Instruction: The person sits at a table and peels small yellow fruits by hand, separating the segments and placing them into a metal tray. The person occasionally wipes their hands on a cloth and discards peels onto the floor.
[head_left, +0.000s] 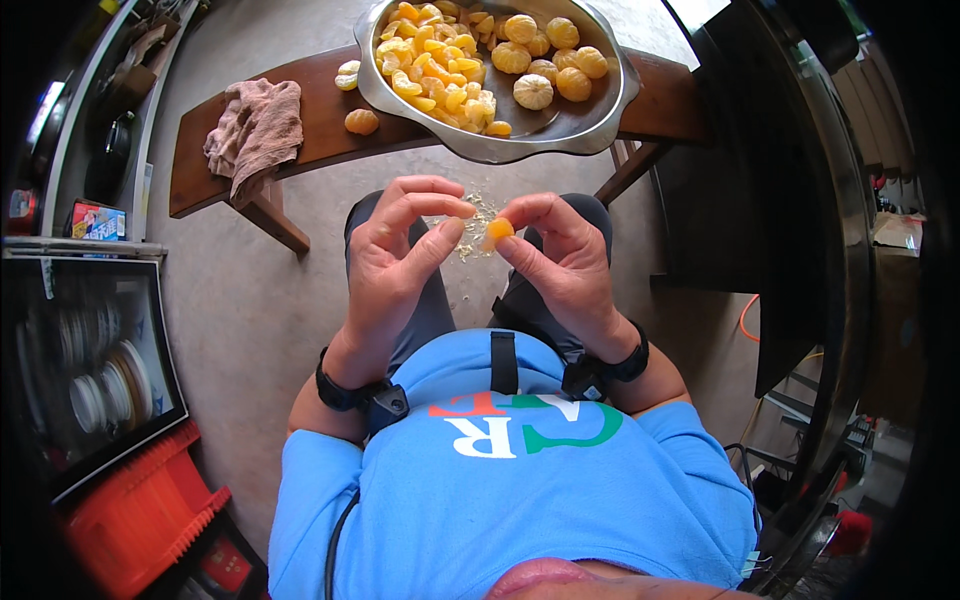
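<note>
My right hand (562, 247) pinches a small mandarin segment (499, 229) between thumb and fingertips, above my lap. To its left, my left hand (409, 247) is raised with thumb and fingers apart and nothing seen between them. Beyond both hands, a large metal basin (495, 150) rests on a wooden bench. Separated mandarin segments (439, 67) fill its left part, and several peeled whole mandarins (533, 91) lie on its right. A peeled mandarin piece (361, 122) and a paler piece (346, 76) lie on the bench left of the basin.
The wooden bench (322, 142) crosses in front of my knees, with a crumpled pinkish cloth (259, 135) on its left part. Pale scraps (474, 244) litter the floor between my legs. A glass-fronted cabinet (97, 367) and a red plastic rack (142, 510) stand at the left; dark furniture is at the right.
</note>
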